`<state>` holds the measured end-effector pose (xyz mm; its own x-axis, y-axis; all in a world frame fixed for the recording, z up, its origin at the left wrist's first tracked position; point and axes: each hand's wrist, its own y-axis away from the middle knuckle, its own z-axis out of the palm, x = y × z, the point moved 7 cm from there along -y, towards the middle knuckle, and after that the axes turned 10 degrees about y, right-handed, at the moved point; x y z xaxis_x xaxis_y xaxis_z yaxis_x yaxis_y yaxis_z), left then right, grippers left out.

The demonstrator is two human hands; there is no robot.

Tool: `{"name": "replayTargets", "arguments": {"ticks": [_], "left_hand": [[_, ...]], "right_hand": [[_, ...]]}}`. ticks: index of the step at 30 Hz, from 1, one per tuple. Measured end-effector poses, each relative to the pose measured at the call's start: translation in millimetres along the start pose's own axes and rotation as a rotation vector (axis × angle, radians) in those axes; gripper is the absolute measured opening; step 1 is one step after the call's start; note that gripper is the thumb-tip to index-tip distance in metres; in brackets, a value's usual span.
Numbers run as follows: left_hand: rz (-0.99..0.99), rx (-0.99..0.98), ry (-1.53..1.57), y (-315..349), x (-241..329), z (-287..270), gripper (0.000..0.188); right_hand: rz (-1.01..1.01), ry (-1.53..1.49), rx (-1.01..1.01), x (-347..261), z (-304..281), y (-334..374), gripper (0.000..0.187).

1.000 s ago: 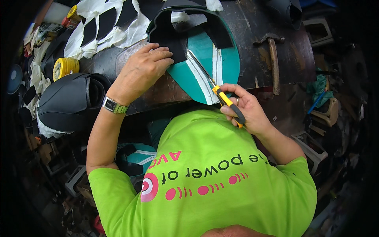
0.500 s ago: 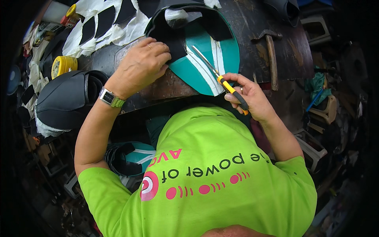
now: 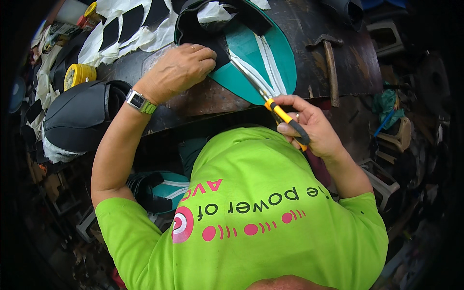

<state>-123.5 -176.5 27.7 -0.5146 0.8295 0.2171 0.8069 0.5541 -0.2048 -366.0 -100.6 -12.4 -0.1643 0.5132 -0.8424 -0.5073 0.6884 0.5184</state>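
Gripping a yellow-and-black utility knife (image 3: 284,117), the right hand (image 3: 309,126) laid its steel blade on a teal curved vinyl panel with white stripes (image 3: 263,60). Pressing knuckles-down, the left hand (image 3: 181,67) pinned that panel's black edge to the worn dark desk (image 3: 203,96); a yellow tape roll (image 3: 79,75) sat left of it.
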Motion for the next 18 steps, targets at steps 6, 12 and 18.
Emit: {"name": "replayTargets", "arguments": {"ticks": [6, 12, 18], "left_hand": [[-0.637, 0.270, 0.305, 25, -26, 11, 0.018], [-0.572, 0.531, 0.329, 32, -12, 18, 0.014], [-0.423, 0.556, 0.349, 37, 2, 20, 0.016]], "right_hand": [[0.143, 0.115, -0.010, 25, 0, -1, 0.053], [0.122, 0.153, -0.104, 6, 5, 5, 0.054], [0.207, -0.082, -0.285, -16, 2, -5, 0.061]]}}
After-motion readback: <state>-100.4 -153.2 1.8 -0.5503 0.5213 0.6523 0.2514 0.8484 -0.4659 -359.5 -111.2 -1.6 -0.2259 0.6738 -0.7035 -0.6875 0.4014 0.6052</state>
